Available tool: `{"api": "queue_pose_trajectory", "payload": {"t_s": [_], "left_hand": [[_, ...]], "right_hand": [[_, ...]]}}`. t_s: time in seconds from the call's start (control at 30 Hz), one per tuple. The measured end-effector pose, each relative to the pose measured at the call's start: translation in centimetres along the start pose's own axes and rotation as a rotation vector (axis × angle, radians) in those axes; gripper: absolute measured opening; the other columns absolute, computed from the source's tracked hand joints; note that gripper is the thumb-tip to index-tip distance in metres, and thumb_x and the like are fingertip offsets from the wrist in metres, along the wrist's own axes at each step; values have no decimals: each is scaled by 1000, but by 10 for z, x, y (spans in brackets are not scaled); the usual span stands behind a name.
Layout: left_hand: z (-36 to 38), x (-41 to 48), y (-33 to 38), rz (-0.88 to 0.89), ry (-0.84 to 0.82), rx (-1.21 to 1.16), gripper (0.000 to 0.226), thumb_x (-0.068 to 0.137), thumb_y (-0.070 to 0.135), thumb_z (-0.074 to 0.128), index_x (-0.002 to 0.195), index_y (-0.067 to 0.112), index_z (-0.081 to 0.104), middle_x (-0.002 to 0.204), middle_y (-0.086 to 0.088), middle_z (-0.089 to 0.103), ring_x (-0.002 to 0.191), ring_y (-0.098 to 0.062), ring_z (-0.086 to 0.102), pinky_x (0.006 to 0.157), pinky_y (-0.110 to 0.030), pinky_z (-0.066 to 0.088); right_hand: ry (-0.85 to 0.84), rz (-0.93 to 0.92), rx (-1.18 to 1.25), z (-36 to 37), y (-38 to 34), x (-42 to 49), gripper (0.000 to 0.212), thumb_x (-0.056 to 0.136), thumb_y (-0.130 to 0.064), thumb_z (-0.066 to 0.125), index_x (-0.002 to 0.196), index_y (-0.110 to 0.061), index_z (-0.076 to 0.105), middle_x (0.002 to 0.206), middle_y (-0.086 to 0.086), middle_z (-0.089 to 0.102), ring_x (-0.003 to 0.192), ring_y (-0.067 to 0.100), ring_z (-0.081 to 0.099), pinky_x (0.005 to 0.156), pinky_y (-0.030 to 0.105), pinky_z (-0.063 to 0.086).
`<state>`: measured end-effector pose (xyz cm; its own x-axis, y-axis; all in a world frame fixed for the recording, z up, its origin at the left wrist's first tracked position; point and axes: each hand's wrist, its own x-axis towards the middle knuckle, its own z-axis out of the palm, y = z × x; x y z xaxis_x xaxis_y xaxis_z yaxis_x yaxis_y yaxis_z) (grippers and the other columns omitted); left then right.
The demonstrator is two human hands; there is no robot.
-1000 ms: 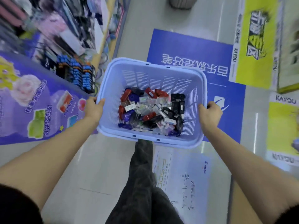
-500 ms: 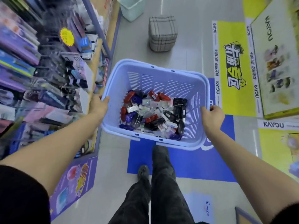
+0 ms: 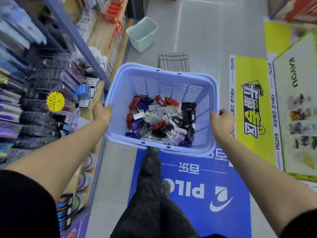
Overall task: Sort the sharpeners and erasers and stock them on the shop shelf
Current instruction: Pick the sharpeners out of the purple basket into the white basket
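I carry a light blue plastic basket point(image 3: 164, 86) in front of me above the aisle floor. My left hand point(image 3: 102, 113) grips its left rim and my right hand point(image 3: 223, 118) grips its right rim. Inside lies a mixed heap of sharpeners and erasers point(image 3: 161, 120): red, blue and black sharpeners among small white wrapped erasers. The shop shelf point(image 3: 51, 93) runs along my left, packed with hanging stationery and blurred by motion.
A pale green bin point(image 3: 142, 34) stands on the floor ahead by the shelf base. A checked stool point(image 3: 173, 61) sits just beyond the basket. A yellow display stand point(image 3: 295, 103) borders the aisle on the right. A blue floor mat point(image 3: 197, 191) lies underfoot.
I have walked forward along the aisle with the basket held the same way. The bin and stool have come closer, and the blue mat now lies under my feet.
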<state>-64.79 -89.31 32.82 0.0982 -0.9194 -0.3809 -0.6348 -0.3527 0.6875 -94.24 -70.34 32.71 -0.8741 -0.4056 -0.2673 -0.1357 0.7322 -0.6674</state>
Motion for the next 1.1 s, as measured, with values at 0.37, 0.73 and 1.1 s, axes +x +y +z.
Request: {"api": "queue_pose_trajectory", "payload": {"t_s": [0.37,0.73,1.1], "left_hand": [[56,163,165,-3,22,10,18,99,20,46,88,5,43,64,-4,37,62,-23,38,57,-28,29],[119,267,234,-162,257,-132,33,95,15,53,69,5,37,57,-7,31,53,-23,28,48,-31,20],[125,360,236,-450,454,-236,45,95,15,53,59,12,27,57,-7,27,51,-22,27,48,-30,17]], "right_hand": [[-57,-17,23,54,-136,198,33,85,-17,53,61,-17,31,55,-1,35,49,18,33,47,29,23],[-222,-246,-105,121,-279,405,38,84,-11,56,57,-18,29,53,-3,33,49,15,30,45,30,23],[-418,-443,-243,250,-401,494,19,83,-15,56,69,-7,46,57,0,43,62,25,45,58,31,32]]}}
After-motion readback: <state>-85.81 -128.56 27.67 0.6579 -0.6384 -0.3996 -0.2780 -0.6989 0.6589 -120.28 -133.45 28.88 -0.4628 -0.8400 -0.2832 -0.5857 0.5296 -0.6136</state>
